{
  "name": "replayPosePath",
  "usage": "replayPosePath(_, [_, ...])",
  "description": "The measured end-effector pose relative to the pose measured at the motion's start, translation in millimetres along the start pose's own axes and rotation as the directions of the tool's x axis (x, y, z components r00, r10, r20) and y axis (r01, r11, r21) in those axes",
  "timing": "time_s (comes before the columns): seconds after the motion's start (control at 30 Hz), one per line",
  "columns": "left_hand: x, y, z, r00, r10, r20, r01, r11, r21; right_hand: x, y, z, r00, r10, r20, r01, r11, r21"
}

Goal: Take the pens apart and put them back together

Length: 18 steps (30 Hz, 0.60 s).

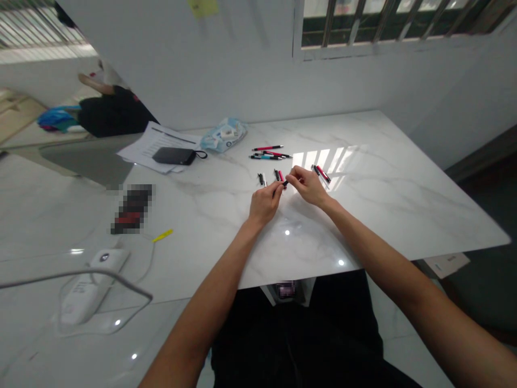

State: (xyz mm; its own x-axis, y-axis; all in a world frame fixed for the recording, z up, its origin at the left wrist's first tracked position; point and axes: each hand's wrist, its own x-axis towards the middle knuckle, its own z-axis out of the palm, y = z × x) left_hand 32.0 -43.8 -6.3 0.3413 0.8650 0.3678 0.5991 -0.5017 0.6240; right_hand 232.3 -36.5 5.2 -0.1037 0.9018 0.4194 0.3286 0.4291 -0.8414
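The left hand and the right hand meet above the surface, thumbs and fingertips pinched close together on one small dark piece. The piece is slim and nearly black, and its short visible stretch bridges the gap between the two hands; the fingers cover the rest, so its full length and shape cannot be told. It is near the middle of the surface, in front of the window's bright reflection.

Slim pen parts lie just beyond the hands: a black part next to a pale one, and a second black part beside a red part. Just past the right hand lies a red and black pair, with shiny tips. Farther back is a loose group of pens, with red, blue and black barrels.

Printed lines and a dark heading bar show on the papers under the black pouch, too small to read. The light blue packet carries a dark round mark and unreadable lettering. The white power strip has a dark round emblem and faint, illegible print.
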Motion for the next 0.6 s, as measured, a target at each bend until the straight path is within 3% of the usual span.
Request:
replayPosePath(0.3, [0.9,-0.6,3.0,0.996,-0.076,0.040,0.084,0.954,-0.288,2.3,8.3,2.8,0.996,0.093,-0.003,-0.090,0.972,0.217])
replayPosePath(0.47, [2.6,-2.1,4.4,0.989,-0.134,0.070,0.151,0.898,-0.413,5.6,15.8,3.2,0.987,0.151,0.052,-0.158,0.878,0.452])
replayPosePath(0.6, [5.7,-4.4,5.4,0.977,-0.190,0.095,0.212,0.822,-0.529,9.1,18.6,-1.1,0.980,0.196,0.034,-0.184,0.826,0.533])
